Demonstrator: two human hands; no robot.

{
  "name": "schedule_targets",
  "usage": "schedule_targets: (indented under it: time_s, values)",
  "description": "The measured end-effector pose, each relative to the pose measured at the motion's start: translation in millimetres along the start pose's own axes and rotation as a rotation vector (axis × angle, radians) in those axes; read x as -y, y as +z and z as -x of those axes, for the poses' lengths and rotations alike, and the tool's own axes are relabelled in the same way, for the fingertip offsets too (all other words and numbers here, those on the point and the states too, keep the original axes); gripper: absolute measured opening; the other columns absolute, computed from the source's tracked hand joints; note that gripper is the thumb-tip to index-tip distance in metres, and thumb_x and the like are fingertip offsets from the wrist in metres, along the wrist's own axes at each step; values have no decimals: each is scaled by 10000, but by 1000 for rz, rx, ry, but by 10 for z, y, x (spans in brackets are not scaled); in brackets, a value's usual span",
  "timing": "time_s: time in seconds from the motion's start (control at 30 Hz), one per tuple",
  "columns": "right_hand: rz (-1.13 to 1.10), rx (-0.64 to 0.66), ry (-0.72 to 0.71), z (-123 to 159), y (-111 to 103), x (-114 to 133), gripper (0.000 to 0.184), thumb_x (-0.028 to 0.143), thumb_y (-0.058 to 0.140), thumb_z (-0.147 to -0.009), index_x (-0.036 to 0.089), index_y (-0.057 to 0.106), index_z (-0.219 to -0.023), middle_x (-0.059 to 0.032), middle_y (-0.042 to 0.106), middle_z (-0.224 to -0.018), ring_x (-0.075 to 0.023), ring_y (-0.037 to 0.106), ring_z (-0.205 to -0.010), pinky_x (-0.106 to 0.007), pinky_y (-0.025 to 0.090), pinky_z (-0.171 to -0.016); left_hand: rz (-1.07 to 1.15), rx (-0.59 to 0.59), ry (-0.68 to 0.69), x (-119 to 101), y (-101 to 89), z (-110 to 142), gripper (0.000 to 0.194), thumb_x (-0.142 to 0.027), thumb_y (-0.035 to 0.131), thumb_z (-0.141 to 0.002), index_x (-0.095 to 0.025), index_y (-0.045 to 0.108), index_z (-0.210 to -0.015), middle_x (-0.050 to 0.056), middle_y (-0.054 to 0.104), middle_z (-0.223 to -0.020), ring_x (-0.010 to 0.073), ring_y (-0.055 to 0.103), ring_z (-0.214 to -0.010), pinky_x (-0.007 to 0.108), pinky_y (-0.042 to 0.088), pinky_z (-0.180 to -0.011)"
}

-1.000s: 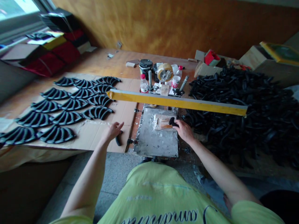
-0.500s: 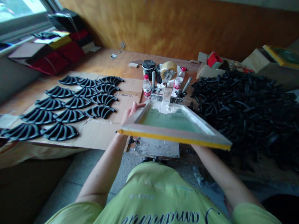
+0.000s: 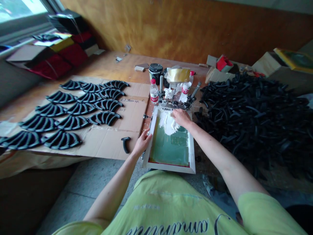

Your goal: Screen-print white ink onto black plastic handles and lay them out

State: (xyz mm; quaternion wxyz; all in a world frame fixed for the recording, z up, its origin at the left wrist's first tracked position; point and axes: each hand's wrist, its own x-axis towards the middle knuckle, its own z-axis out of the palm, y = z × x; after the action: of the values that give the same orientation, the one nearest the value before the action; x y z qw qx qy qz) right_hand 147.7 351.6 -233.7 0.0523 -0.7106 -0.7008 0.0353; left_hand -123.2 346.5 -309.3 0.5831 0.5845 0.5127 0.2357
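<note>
A white-framed printing screen [image 3: 193, 153] with green mesh lies flat on the bench in front of me. White ink [image 3: 168, 123] is smeared across its far end. My left hand [image 3: 143, 142] grips the frame's left edge, fingers curled over it. My right hand [image 3: 180, 117] is closed at the far end of the mesh, over the ink; what it holds is hidden. One black curved part [image 3: 126, 144] lies on the cardboard just left of the frame.
Rows of fanned black parts [image 3: 73, 112] lie on a cardboard sheet [image 3: 107, 143] at left. A big heap of black parts [image 3: 254, 117] fills the right. Bottles [image 3: 154, 91], an ink tin [image 3: 156, 70] and a tape roll [image 3: 178, 74] stand behind the screen.
The screen frame swung down from raised to flat on the bench. My left hand went from the cardboard to the frame edge; my right hand came from under the frame onto the mesh.
</note>
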Motion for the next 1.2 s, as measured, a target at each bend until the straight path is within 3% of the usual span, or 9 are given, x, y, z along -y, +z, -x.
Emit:
schedule_targets:
  time_s: [0.1,0.3,0.37,0.53,0.7,0.77,0.93,1.1,1.2]
  values:
    - [24,31,-67,271,90,88,139,104,485,-860,113,613,-914,-139,639,-947,-237,551,-930,-329,401,-828,-21,-12,0,30,-9,-1,603,-494,622,-778,-207,564,-1306,9,667,-761,132,561,-602,218,408,-542]
    - [-2,105,-439,667,-17,152,113,79,520,-797,145,602,-837,-85,616,-854,-213,526,-867,-293,370,-718,-21,-27,3,48,-3,-1,602,-516,619,-775,-213,573,-1294,7,668,-769,130,562,-594,219,409,-535]
    - [-57,96,-426,617,-58,122,72,110,549,-801,162,596,-814,-63,606,-823,-199,520,-832,-283,360,-696,-15,-8,-4,32,-5,3,616,-535,605,-782,-208,558,-1303,9,665,-771,128,560,-585,213,400,-518]
    - [-17,-115,-299,667,70,129,164,67,469,-832,139,615,-853,-101,594,-875,-221,493,-900,-306,383,-757,15,41,-25,-10,-17,17,657,-577,580,-790,-230,501,-1342,18,674,-817,137,586,-603,209,404,-501]
    - [-107,-59,-402,818,51,86,134,125,527,-850,156,645,-906,-80,623,-883,-212,537,-900,-307,422,-801,-18,15,-19,-49,-15,42,633,-575,578,-791,-226,529,-1317,19,673,-791,140,590,-610,209,408,-513]
    - [-167,-57,-311,643,-55,42,179,198,606,-840,184,646,-1014,-62,650,-949,-202,571,-906,-297,437,-800,-14,14,-25,-109,-23,64,640,-573,584,-785,-224,527,-1319,21,677,-801,143,592,-615,212,411,-518]
    - [-171,-105,7,9,-332,-123,653,293,710,-781,294,461,-1385,-49,669,-1063,-212,624,-907,-303,466,-797,87,62,-20,-452,-122,162,716,-592,604,-766,-204,494,-1357,26,681,-831,147,585,-637,216,412,-533]
    - [-249,-332,271,90,-507,-716,453,326,562,-889,214,514,-1326,-80,679,-1048,-204,617,-914,-322,442,-841,153,39,106,-939,-215,140,599,-666,469,-828,-184,664,-1125,31,664,-874,152,586,-720,232,445,-592]
    - [-307,-344,519,422,-341,-1001,292,247,499,-904,142,607,-1154,-105,696,-944,-190,613,-849,-308,434,-797,324,11,217,-1248,-176,-10,563,-659,458,-838,-184,662,-1060,38,668,-892,166,617,-788,264,496,-676]
